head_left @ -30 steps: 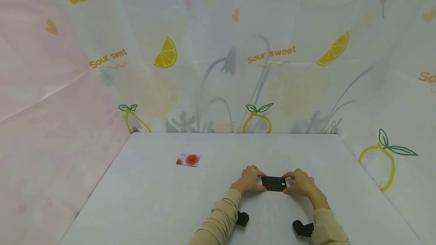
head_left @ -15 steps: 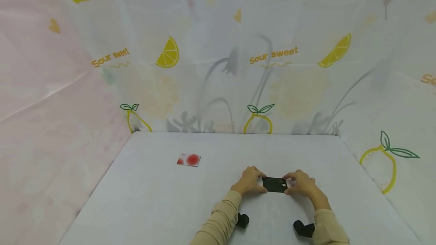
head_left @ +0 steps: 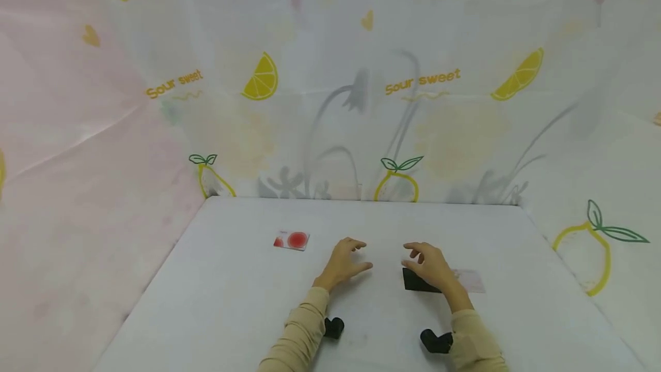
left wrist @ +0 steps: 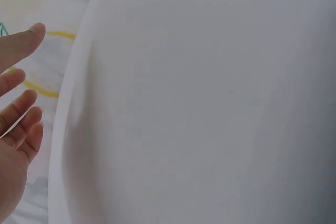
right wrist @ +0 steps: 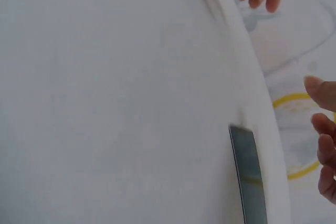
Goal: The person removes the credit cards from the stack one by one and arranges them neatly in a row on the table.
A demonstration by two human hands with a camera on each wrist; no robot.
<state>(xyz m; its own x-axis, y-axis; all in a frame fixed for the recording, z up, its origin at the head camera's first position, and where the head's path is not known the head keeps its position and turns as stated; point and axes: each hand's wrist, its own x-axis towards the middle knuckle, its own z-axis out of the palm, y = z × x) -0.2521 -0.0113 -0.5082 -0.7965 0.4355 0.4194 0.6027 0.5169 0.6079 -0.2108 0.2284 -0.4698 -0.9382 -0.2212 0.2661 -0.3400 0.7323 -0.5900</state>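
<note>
A black card [head_left: 419,281] lies on the white table, partly covered from the head view by my right hand [head_left: 431,266]. That hand is above the card, its thumb and fingers apart and holding nothing. My left hand [head_left: 343,263] hovers to the left, thumb and fingers spread, with a wide gap between the two hands. In the right wrist view the black card [right wrist: 249,177] lies flat, apart from the fingers. A pale pinkish card or slip [head_left: 470,281] lies just right of the black card, partly behind my right wrist.
A red and white card [head_left: 291,240] lies farther back, left of my left hand. Black wrist devices [head_left: 334,328] sit under both forearms. A lemon-printed cloth [head_left: 330,131] rises behind the white table [head_left: 217,303].
Both hands have let go of the black card's short ends. The left hand has moved left and the right slightly left, over the card. The pale slip now shows.
</note>
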